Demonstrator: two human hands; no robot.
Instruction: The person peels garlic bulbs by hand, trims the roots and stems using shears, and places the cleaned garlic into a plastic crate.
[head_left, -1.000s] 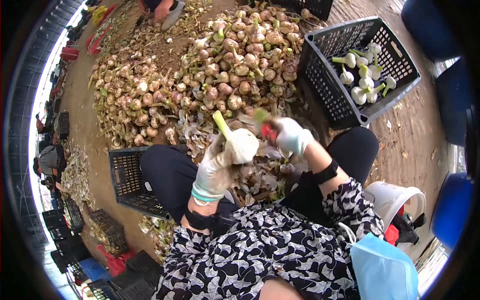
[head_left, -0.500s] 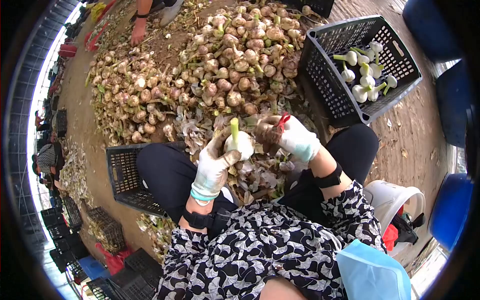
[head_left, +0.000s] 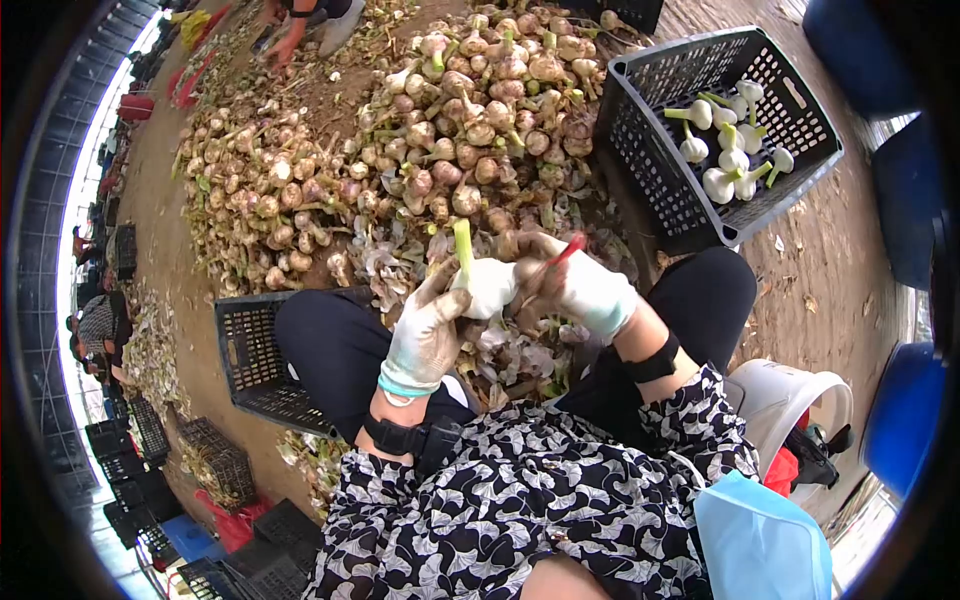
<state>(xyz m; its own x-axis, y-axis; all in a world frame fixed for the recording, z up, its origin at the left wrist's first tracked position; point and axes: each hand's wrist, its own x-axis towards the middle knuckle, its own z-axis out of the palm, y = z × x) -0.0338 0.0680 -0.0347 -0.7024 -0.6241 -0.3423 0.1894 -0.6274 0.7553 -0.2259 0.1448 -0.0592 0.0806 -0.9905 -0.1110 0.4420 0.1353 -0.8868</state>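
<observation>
Between my knees, my left hand (head_left: 428,318) in a soiled white glove is closed around a peeled white garlic bulb (head_left: 488,290), whose cut green stem points up. My right hand (head_left: 580,285), also gloved, touches the bulb's right side with its fingers. A slim red-handled tool (head_left: 572,246) sticks out of the right fist; its working end is hidden by the fingers. Beyond both hands lies a large heap of unpeeled garlic (head_left: 480,130). Papery peelings (head_left: 510,360) cover the ground below the hands.
At the right, a black crate (head_left: 665,170) holds several clean white garlic bulbs. Another black crate (head_left: 245,350) sits beside my left knee. A white bucket (head_left: 765,400) stands at my right, near blue barrels (head_left: 905,420). Another person's hand (head_left: 285,45) is at the far side of the heap.
My right hand has moved left onto the bulb, and the bulb has turned slightly in my left hand. The other person's hand has lifted a little.
</observation>
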